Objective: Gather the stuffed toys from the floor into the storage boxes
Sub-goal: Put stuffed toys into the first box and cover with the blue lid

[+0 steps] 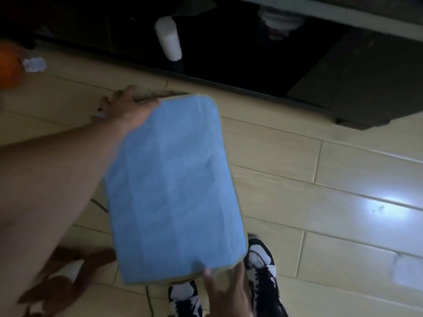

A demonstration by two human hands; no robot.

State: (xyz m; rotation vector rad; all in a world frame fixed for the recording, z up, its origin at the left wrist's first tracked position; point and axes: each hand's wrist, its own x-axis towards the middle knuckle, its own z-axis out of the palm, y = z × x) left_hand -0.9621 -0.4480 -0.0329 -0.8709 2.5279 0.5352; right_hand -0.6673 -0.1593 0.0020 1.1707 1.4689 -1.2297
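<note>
Currently both hands hold a blue storage box lid (174, 186): left hand (128, 108) grips its far end, right hand (226, 287) its near end; a brown stuffed toy (68, 273) lies below-left, nearer the left hand.

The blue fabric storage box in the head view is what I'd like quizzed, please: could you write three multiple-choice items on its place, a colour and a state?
1. Where is the brown-and-white stuffed toy relative to the blue fabric storage box?
A. On top of it
B. On the pale wooden floor, to its lower left
C. Inside the dark cabinet

2. What colours are the person's shoes?
A. Red
B. Black and white
C. All yellow

3. How is the box held?
A. By both hands at opposite ends
B. By one hand only
C. By no hand

Answers:
1 B: the toy lies on the floor beneath the left forearm.
2 B: black panels on white show.
3 A: the left hand grips the far end, the right hand the near end.
</note>
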